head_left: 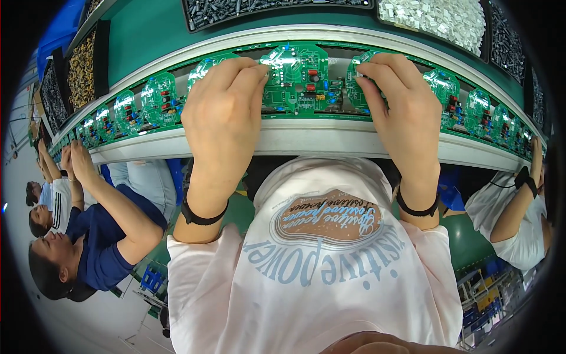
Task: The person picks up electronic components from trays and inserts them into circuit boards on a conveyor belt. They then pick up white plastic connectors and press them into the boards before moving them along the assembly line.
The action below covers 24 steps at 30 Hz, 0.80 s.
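Note:
A row of green circuit boards lies along a pale metal rail (pixel 318 137) in front of me. My left hand (pixel 227 109) is over one of them, its fingers closed at the left edge of the middle circuit board (pixel 295 71); whatever they grip is hidden. That board carries red and black cylindrical components. My right hand (pixel 404 100) pinches a small white part (pixel 358 73) between thumb and forefinger, just above the circuit board (pixel 355 97) to the right. Its other fingers curl over that board and cover much of it.
Beyond the rail stand a tray of dark parts (pixel 236 13), a tray of white plastic parts (pixel 433 20) and, far left, a bin of yellowish parts (pixel 81 71). A co-worker in dark blue (pixel 121 236) reaches to the line at left; another person's arm (pixel 513 206) does so at right.

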Each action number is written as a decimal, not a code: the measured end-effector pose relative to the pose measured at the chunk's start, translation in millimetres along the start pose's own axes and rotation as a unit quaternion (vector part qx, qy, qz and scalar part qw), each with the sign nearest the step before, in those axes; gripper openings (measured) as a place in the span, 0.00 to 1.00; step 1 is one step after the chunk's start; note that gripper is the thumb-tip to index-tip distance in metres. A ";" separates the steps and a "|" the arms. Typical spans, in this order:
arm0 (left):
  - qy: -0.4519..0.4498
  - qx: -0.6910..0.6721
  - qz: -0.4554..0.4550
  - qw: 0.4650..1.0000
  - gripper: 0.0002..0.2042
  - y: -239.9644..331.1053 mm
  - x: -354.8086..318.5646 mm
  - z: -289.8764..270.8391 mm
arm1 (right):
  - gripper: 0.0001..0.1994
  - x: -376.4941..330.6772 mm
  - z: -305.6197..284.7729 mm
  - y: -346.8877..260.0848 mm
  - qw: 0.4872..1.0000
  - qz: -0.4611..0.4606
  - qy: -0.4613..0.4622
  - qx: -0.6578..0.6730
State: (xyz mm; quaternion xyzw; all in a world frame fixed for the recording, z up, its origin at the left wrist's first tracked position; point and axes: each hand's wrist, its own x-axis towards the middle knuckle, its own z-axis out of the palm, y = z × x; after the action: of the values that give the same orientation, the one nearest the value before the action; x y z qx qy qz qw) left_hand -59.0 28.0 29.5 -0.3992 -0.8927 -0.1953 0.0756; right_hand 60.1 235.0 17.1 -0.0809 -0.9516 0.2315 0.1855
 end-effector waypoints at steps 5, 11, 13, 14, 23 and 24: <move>-0.005 -0.022 -0.013 1.000 0.04 -2.9 0.3 -1.4 | 0.07 1.2 1.9 2.0 1.000 0.001 -0.011 -0.003; -0.009 -0.019 -0.014 1.000 0.04 -3.1 2.4 -1.0 | 0.08 2.0 0.4 0.4 1.000 0.004 0.005 0.019; -0.004 -0.015 -0.006 1.000 0.04 -2.3 4.3 -0.6 | 0.08 0.5 -3.8 -0.3 0.999 0.012 0.016 0.048; -0.002 -0.017 -0.003 1.000 0.04 -1.7 4.9 -1.9 | 0.08 -0.5 -7.5 -1.4 0.999 0.013 0.018 0.044; -0.004 0.030 -0.013 0.999 0.05 3.9 -1.6 -4.6 | 0.09 -9.1 -82.0 35.5 0.999 0.007 -0.003 0.040; 0.001 0.022 -0.008 1.000 0.05 3.9 -2.0 -4.5 | 0.09 -4.9 -96.3 45.4 0.999 0.020 -0.003 0.027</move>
State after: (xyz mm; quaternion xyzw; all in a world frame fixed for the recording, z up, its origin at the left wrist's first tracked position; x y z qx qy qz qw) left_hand -54.9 27.2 34.1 -0.3902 -0.8999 -0.1762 0.0835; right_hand 105.2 313.3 73.5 -0.0938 -0.9436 0.2613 0.1804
